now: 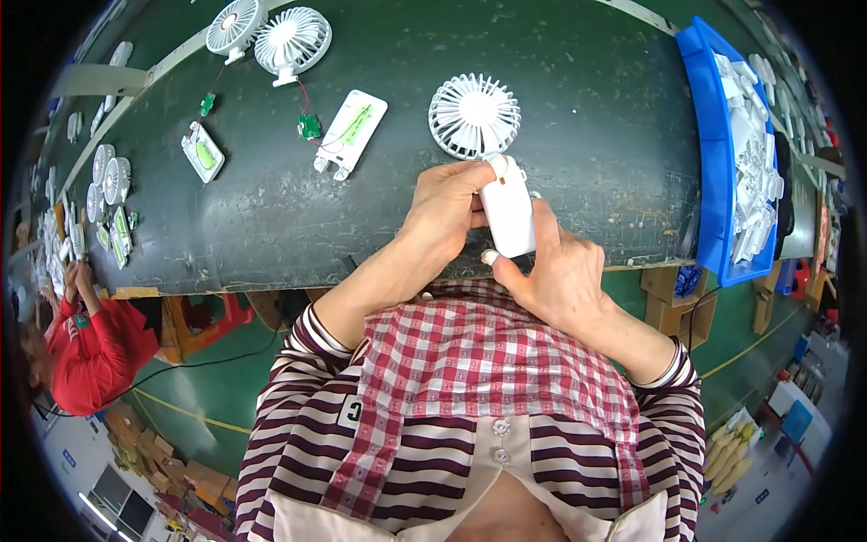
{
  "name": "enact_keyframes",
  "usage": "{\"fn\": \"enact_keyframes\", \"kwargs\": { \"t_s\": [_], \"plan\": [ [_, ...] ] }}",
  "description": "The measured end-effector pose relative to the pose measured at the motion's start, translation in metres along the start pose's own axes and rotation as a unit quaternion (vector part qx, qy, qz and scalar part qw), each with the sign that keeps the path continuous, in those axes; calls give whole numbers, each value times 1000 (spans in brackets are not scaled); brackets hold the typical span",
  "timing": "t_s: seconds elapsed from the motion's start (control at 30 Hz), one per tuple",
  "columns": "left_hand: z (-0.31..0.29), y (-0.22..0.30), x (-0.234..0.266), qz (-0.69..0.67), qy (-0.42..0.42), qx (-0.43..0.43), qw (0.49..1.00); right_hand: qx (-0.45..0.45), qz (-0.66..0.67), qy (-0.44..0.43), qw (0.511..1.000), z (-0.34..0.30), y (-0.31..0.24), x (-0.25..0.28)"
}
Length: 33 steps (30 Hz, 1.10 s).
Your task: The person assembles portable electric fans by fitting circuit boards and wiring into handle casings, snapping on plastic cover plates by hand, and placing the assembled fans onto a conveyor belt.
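Observation:
A white handheld fan is between my two hands over the near side of the green conveyor belt point(334, 230). Its round slatted head point(474, 116) points away from me, and the smooth white handle point(508, 217) lies toward me. My left hand point(442, 210) grips the upper end of the handle, thumb near the joint with the head. Around the handle's lower end, my right hand point(562, 271) has its thumb and fingers on the sides. What lies under the handle is hidden.
An opened fan handle point(354, 131) with a wired green circuit board point(309, 126) and a fan head point(293, 42) lies left. Farther left is another such unit point(204, 154). A blue bin point(713, 154) of white plastic parts stands right. A person in red point(95, 352) sits at far left.

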<state>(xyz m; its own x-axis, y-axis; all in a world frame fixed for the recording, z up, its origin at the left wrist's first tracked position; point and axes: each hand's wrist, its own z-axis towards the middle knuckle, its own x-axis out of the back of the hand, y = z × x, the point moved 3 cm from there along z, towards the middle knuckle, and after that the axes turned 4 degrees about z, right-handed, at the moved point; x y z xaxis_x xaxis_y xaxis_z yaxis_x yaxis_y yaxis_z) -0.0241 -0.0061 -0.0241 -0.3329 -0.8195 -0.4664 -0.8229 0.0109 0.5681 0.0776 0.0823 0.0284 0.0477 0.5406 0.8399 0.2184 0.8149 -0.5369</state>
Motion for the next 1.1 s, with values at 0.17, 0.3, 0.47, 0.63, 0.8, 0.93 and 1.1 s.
{"fn": "enact_keyframes", "kwargs": {
  "t_s": [0.17, 0.3, 0.47, 0.63, 0.8, 0.93, 1.1],
  "plan": [
    [6, 5, 1, 3, -11, -9, 1000, -2, 0, -4, 1000, 8, 1, 6],
    [-2, 2, 2, -4, -29, -58, 998, -86, 83, -74, 990, 5, 4, 9],
    [9, -14, 5, 40, -52, -110, 992, -146, 430, -65, 889, 15, 30, -21],
    [-10, 4, -5, 55, -72, -131, 987, -143, 620, -101, 765, 17, 24, -30],
    [-15, 14, -11, 80, -68, -137, 985, -109, 630, -105, 762, 22, 26, -31],
    [-10, 12, -11, 88, -64, -136, 985, -95, 626, -101, 768, 23, 33, -35],
    [-10, 8, -11, 80, -63, -145, 984, -73, 600, -77, 793, 21, 38, -41]
  ]
}}
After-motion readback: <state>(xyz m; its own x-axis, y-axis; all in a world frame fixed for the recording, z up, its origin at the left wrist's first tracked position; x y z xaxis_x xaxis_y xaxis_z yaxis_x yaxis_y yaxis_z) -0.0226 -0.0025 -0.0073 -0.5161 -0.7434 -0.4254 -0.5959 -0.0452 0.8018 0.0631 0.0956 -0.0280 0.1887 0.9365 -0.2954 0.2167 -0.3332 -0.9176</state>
